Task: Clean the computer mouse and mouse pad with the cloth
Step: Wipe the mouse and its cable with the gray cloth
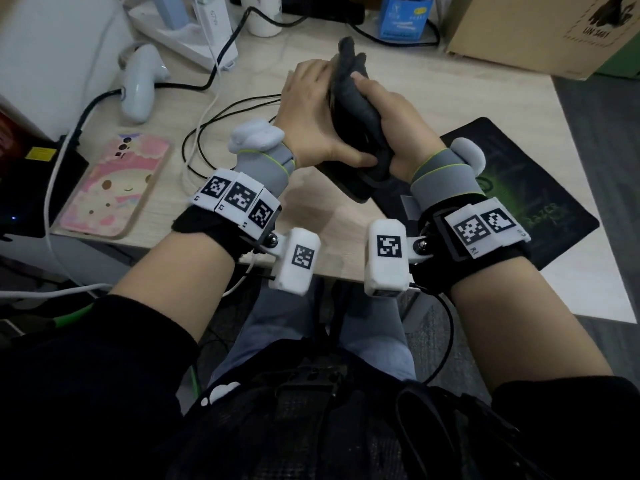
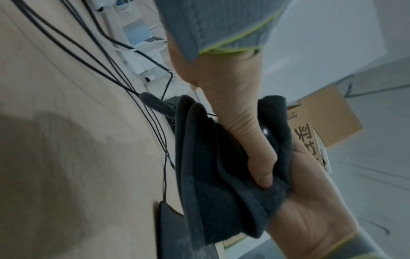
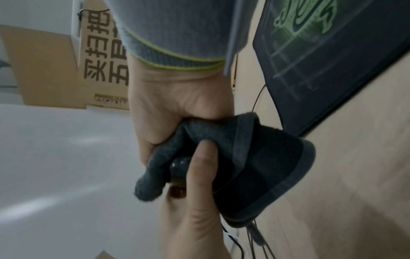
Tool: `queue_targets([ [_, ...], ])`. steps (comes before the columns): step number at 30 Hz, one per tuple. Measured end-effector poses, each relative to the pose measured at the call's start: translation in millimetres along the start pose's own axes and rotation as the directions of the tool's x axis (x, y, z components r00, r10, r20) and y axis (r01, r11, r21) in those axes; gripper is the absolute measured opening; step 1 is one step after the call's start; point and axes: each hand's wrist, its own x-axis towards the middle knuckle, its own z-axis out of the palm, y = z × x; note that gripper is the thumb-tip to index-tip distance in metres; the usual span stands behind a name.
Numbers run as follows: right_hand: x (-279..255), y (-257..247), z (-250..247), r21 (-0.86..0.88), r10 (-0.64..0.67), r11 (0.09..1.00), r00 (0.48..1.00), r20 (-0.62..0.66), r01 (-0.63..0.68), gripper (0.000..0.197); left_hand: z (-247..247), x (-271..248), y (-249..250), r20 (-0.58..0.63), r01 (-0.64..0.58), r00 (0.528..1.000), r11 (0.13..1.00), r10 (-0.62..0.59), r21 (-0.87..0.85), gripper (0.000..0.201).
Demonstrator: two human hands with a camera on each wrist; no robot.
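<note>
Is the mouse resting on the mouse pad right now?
No: the mouse is lifted off the mouse pad, gripped by the left hand while the right hand wraps the cloth around it.

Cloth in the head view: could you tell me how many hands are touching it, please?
2. The left hand holds the wrapped mouse from the left, thumb on the cloth; the right hand grips the cloth from the right.

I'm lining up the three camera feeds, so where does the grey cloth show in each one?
Head: the grey cloth sits upper centre, gripped by the right hand against the mouse held by the left hand.
Left wrist: cloth is centre, lower half.
Right wrist: cloth is centre right.
Shared landmark: the cardboard box with black print.
</note>
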Motion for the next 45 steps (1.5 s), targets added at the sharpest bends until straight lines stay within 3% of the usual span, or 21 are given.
queue_targets([
  [3, -8, -1, -4, 0.073, -0.055, 0.996, 0.997, 0.054, 0.051, 0.017, -2, 2, -3, 0.009, 0.092, 0.996, 0.993, -0.092, -0.077, 0.126],
  [5, -13, -3, -3, 0.077, -0.06, 0.995, 0.997, 0.05, 0.056, 0.019, -1, 3, -3, 0.022, 0.085, 0.996, 0.991, -0.083, -0.106, 0.128],
  [10, -1, -12, 4, -0.276, -0.01, 0.96, 0.985, -0.17, -0.037, 0.056, 6, -1, -1, 0.02, 0.0, 1.0, 0.993, 0.003, -0.122, 0.126],
  [13, 5, -13, 8, -0.308, 0.027, 0.946, 0.975, -0.219, -0.095, 0.073, 9, -1, 3, 0.056, -0.022, 0.998, 0.999, 0.02, 0.03, 0.122],
  [15, 5, -13, 8, -0.311, 0.028, 0.946, 0.98, -0.197, -0.09, 0.067, 7, 0, 2, 0.038, -0.018, 0.999, 0.997, 0.016, 0.068, 0.121],
  [18, 0, -12, 4, -0.315, 0.016, 0.948, 0.995, -0.101, -0.047, 0.05, 4, 2, -3, -0.017, 0.064, 0.998, 0.997, -0.065, -0.04, 0.121],
  [23, -9, -2, 2, -0.092, -0.012, 0.996, 0.999, 0.042, 0.015, 0.027, 3, 11, -7, -0.006, 0.183, 0.983, 0.976, -0.185, -0.119, 0.106],
  [25, -8, -4, 2, -0.155, 0.015, 0.988, 1.0, -0.012, -0.016, 0.037, 6, 8, -4, -0.002, 0.127, 0.992, 0.987, -0.128, -0.098, 0.114],
  [27, 4, -5, 1, -0.248, 0.056, 0.964, 0.986, -0.16, -0.095, 0.06, 11, 4, 2, 0.014, 0.04, 0.999, 0.997, -0.04, -0.065, 0.121],
  [30, 13, -7, 2, -0.233, 0.072, 0.964, 0.969, -0.236, -0.128, 0.077, 16, 0, 7, 0.039, -0.031, 0.999, 1.0, 0.031, 0.001, 0.114],
  [35, 13, -5, -6, 0.127, 0.158, 0.98, 0.987, -0.033, -0.153, 0.061, 18, -1, 5, 0.031, -0.095, 0.995, 0.995, 0.096, -0.024, 0.113],
  [37, 9, -4, -2, 0.125, 0.154, 0.98, 0.988, 0.02, -0.155, 0.059, 18, -2, 2, -0.013, -0.031, 0.999, 0.994, 0.03, -0.106, 0.112],
  [40, 0, -4, 3, 0.039, 0.111, 0.993, 0.99, 0.082, -0.115, 0.041, 16, -4, -1, -0.078, 0.058, 0.994, 0.962, -0.081, -0.266, 0.109],
  [45, -13, -3, 5, 0.157, 0.053, 0.984, 0.981, 0.187, -0.083, 0.029, 12, 0, -3, -0.014, 0.105, 0.993, 0.949, -0.114, -0.297, 0.091],
])
